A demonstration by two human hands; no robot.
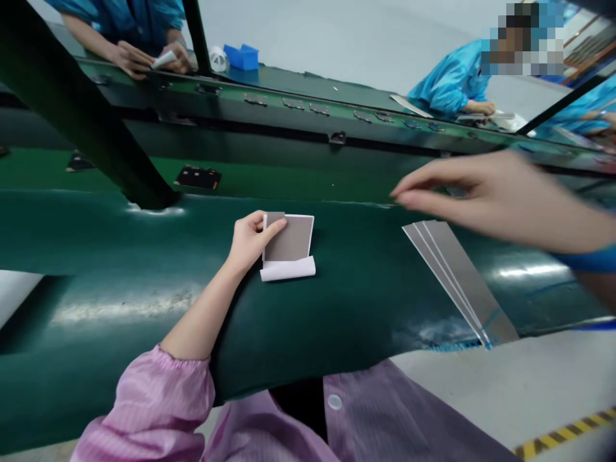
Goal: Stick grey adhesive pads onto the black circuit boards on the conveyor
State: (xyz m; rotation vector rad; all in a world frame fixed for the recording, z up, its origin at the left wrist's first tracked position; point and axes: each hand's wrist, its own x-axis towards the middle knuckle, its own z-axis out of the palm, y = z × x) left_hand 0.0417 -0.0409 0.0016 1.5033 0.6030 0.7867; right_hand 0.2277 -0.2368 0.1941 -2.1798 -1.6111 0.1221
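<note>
My left hand (251,239) grips a small grey sheet with a white border (291,240), thumb on top at its upper left. A white paper part of it (287,269) curls into a roll along the near edge. My right hand (486,202), slightly blurred and with a blue band at the wrist, is raised to the right. Its thumb and forefinger tips meet in a pinch; whatever is between them, if anything, cannot be made out. Below it, long grey strips with white edges (462,276) lie fanned and overlapping on the green bench top (337,321).
A dark post (96,109) rises at the left. Black boards (198,176) lie on the green strip beyond the bench. Several small parts (293,104) line the raised ledge, with a blue bin (241,58) behind. Co-workers in blue sleeves (447,77) work across the line.
</note>
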